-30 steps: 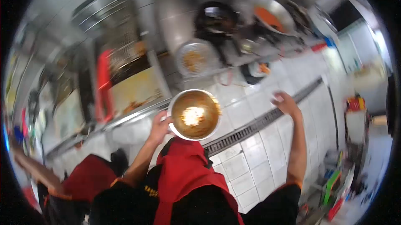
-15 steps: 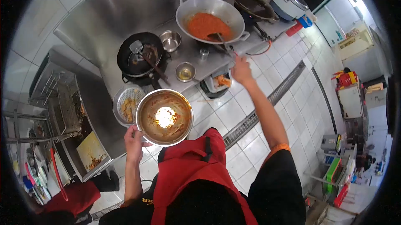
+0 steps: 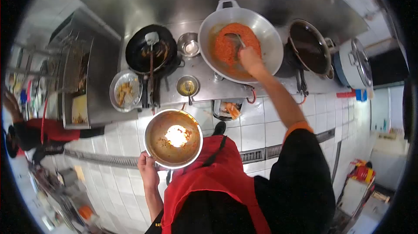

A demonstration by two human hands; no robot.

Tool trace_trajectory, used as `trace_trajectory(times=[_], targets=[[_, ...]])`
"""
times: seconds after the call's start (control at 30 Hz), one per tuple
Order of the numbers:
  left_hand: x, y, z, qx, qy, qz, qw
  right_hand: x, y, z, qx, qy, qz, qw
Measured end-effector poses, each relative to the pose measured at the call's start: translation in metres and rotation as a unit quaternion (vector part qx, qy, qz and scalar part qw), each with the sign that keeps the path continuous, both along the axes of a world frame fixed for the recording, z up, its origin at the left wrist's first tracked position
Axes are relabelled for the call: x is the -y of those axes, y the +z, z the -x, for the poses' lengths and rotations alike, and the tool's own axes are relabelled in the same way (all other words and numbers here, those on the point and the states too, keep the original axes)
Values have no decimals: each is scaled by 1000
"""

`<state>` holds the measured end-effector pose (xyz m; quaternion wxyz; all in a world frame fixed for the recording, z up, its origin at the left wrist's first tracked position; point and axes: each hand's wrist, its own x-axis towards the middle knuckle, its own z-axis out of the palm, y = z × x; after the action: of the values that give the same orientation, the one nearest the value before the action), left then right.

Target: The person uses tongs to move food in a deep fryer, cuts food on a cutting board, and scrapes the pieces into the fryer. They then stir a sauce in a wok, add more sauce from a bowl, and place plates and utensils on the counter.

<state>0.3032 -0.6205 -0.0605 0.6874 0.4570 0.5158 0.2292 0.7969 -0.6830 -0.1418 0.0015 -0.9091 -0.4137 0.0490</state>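
My left hand (image 3: 149,169) grips the edge of a steel bowl (image 3: 163,135) smeared with reddish sauce, held in front of the red apron. Over the big silver wok (image 3: 272,45), my right hand (image 3: 250,60) is closed on the handle of a ladle (image 3: 237,40). The ladle's head rests in the orange-red paste (image 3: 226,51) inside that wok. To its left are a small steel bowl (image 3: 188,45) and a little pan of yellowish liquid (image 3: 188,86).
A black wok (image 3: 139,51) with a spatula stands left, beside a strainer bowl (image 3: 125,90) of fried pieces. On the right are a dark-filled pan (image 3: 309,47) and a rice cooker (image 3: 355,64). A bin (image 3: 227,109) stands below the counter. Another person (image 3: 48,129) is at far left.
The view has turned and shifted. My right hand has moved with the ladle from beyond the wok's rim to above the paste. My left hand still holds the steel bowl.
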Motion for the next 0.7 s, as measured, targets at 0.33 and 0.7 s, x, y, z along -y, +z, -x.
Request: trace_trajectory(times=[0.33, 0.7], targets=[[57, -13, 1, -32, 132, -3, 991, 64, 8, -59, 75, 130, 13, 989], [97, -33, 44, 13, 221, -6, 975, 89, 83, -35, 35, 255, 125, 958]])
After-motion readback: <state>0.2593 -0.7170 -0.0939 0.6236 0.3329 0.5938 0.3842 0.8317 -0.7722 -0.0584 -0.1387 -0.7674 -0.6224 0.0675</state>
